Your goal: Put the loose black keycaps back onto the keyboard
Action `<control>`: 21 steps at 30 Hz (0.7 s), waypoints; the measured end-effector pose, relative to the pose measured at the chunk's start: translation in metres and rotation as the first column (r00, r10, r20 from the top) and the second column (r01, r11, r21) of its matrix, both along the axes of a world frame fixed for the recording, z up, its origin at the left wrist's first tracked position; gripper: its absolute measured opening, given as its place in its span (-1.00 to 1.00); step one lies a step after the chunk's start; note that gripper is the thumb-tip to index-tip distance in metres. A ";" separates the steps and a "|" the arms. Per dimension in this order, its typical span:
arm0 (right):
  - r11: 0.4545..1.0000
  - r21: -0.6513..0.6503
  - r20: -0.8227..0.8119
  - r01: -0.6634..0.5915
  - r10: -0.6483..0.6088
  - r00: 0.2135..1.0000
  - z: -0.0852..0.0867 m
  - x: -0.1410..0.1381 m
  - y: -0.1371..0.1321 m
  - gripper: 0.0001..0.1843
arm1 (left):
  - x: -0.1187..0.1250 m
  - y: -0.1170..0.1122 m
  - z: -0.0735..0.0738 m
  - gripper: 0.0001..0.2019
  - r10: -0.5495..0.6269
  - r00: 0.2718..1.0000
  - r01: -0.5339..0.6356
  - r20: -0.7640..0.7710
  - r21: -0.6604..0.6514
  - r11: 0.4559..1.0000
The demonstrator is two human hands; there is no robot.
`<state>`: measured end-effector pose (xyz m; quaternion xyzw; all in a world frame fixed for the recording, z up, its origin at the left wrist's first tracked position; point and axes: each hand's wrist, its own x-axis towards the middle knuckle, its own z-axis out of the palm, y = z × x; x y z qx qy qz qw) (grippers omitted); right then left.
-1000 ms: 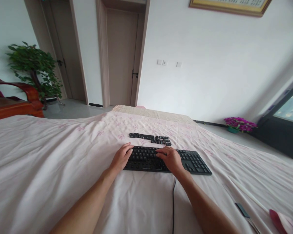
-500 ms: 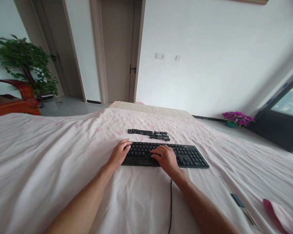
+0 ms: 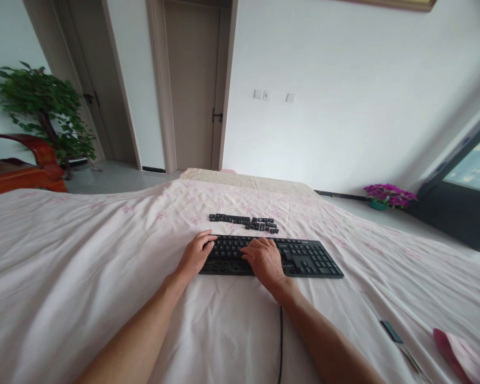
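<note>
The left hand [image 3: 194, 256] is resting on the left end of the black keyboard [image 3: 308, 260], thumb reaching along the far corner and fingers loosely curled. Whether it is gripping the edge cannot be told. The right hand [image 3: 264, 260] is lying palm down over the middle of the key field with its fingers bent onto the keys. Anything pinched beneath them is hidden, so its grasp cannot be told either.

Judged from this pose, the work in hand is on the keys left of centre. It is probably best done with the left hand pressing the housing flat into the soft bed sheet [image 3: 84, 256], so that the board is not rocking. The right fingers should be acting straight up or down on one key at a time rather than dragging sideways.

The keyboard is lying across the bed directly under both hands. Its number pad is projecting clear to the right of the right hand. The loose keycaps [image 3: 244, 220] are lying in a row just beyond the keyboard's far edge, apart from both hands. The cable [image 3: 280, 341] is running from the near edge toward the person, between the forearms.
</note>
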<state>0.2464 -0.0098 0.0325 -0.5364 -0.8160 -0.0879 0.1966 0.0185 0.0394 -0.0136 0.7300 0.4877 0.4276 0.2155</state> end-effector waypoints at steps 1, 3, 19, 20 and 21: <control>1.000 0.000 0.010 -0.002 0.002 1.000 0.001 0.000 0.000 -0.88 | 0.000 0.000 0.001 -0.71 0.000 1.000 0.000 0.001 -0.003 1.000; 1.000 -0.006 0.029 -0.011 0.011 1.000 0.002 0.000 -0.001 -0.89 | 0.000 -0.001 0.002 -0.71 0.000 1.000 0.000 0.003 -0.009 1.000; 0.998 -0.022 0.055 -0.053 0.054 0.997 0.003 0.001 -0.001 -0.85 | 0.000 0.001 -0.002 -0.71 -0.003 1.000 0.003 -0.006 0.007 1.000; 0.998 -0.021 0.059 -0.056 0.057 0.997 0.003 0.001 -0.001 -0.85 | 0.000 0.001 -0.001 -0.71 -0.001 1.000 0.001 -0.007 0.005 1.000; 0.998 -0.017 0.063 -0.055 0.056 0.996 0.002 0.001 -0.001 -0.86 | 0.000 0.000 -0.001 -0.71 0.001 1.000 0.000 -0.008 0.003 1.000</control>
